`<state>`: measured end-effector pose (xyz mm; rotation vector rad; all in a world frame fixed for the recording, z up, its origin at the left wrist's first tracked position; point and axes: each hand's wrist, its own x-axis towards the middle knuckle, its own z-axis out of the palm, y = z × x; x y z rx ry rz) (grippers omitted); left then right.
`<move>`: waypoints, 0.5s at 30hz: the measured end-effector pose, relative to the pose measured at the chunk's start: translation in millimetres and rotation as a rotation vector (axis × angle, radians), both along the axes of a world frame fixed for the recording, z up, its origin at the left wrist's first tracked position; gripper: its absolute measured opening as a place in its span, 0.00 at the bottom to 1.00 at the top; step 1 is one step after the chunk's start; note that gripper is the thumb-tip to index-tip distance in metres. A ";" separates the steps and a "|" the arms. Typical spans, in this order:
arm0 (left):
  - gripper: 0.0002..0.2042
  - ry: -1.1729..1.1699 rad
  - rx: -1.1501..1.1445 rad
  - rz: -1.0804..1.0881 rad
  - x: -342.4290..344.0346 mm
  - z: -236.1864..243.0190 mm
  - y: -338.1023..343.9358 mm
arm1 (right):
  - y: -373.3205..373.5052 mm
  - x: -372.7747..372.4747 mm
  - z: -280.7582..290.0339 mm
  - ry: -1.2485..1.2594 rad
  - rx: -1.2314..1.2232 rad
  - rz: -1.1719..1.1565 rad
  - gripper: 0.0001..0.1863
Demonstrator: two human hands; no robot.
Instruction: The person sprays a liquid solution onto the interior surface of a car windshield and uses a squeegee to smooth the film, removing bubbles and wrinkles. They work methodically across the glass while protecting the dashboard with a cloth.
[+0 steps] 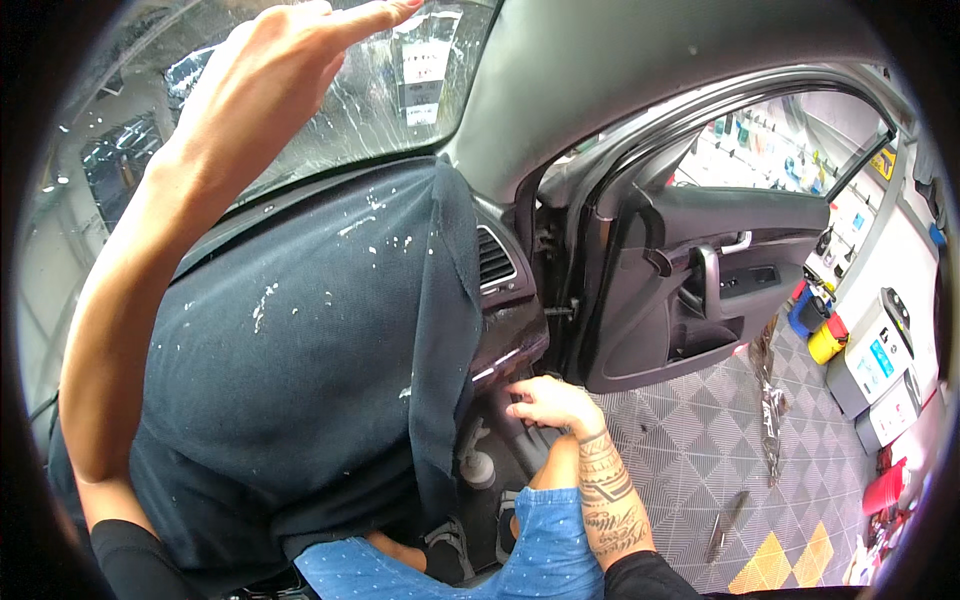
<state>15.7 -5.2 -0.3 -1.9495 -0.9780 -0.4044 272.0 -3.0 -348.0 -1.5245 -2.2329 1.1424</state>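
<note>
My left hand (285,55) is raised in front of the windshield (345,135), which is streaked with wet runs. Its thumb stretches out to the right, while the other fingers are partly cut off by the picture's top edge. My right hand (555,404) is low, just above my bent knee and beside the lower dashboard trim (510,360). Its fingers are curled in, and whatever they hold, if anything, is hidden. A dark cloth (310,330), flecked with white bits, drapes over the dashboard. A white-topped bottle (478,468) stands in the footwell.
The car door (690,280) stands wide open on the right. Outside on the patterned tile floor (690,440) lie a crumpled plastic strip (770,400) and a dark flat piece (727,525). A yellow bucket (828,340) and grey-white bin (872,355) stand near the wall.
</note>
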 end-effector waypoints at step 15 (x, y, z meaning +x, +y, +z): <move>0.26 0.043 0.102 -0.192 -9.1 -3.7 27.0 | -1.1 -2.8 -2.0 -0.016 0.045 0.029 0.29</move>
